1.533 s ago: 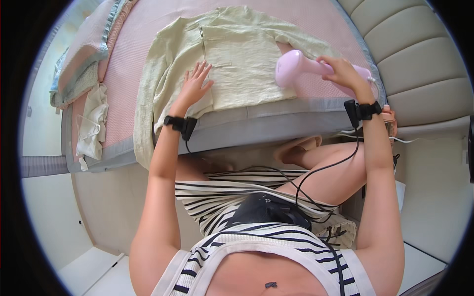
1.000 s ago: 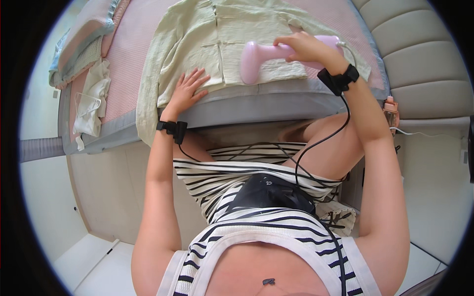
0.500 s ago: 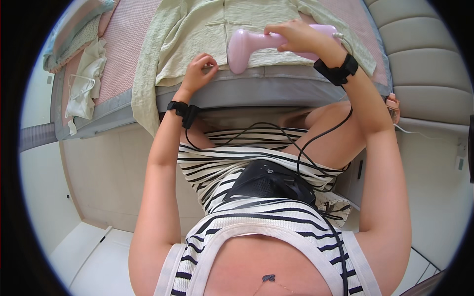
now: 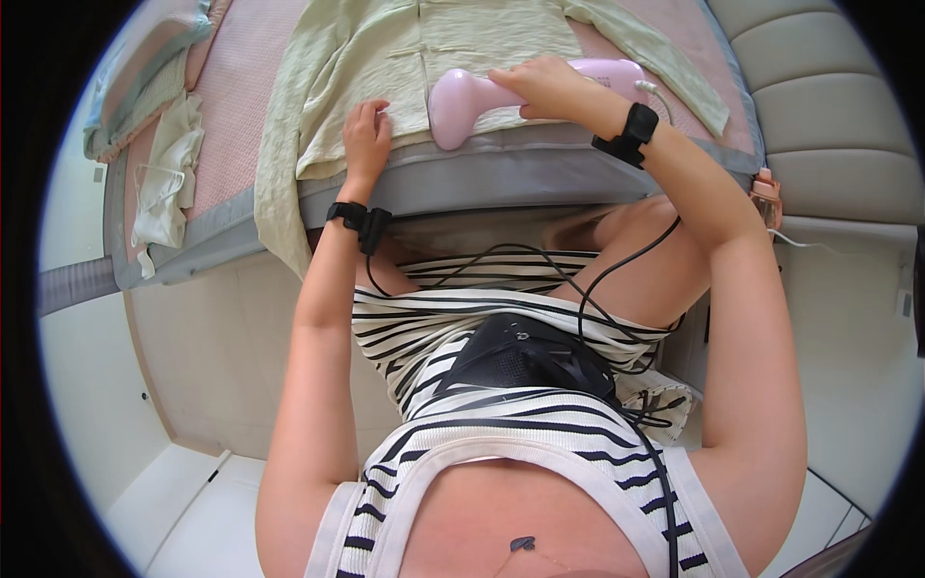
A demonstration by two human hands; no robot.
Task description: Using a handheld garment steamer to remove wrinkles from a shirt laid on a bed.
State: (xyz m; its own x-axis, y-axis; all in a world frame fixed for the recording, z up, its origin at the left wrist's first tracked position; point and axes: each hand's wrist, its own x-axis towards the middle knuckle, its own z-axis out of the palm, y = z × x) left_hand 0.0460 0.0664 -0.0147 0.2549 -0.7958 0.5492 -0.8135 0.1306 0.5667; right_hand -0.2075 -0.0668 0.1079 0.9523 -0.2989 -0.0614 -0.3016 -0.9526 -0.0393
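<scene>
A pale green long-sleeved shirt is spread over the bed, its hem near the bed's front edge and one sleeve hanging down at the left. In my right hand is a pink handheld garment steamer, held by its handle with the fingers wrapped round. The steamer's broad head lies at the shirt's lower front, close to the opening; whether it touches the cloth is hard to see. My left hand rests on the shirt near the hem, left of the steamer head, fingers stretched out and holding nothing.
A white cord leaves the steamer's rear. On the bed's left lie a crumpled white cloth and folded bedding. A pink-capped bottle stands right, beside the padded grey headboard. Black cables cross my lap.
The steamer in my right hand has shifted slightly left and down. My left hand has moved a little left, and its curled fingers have straightened.
</scene>
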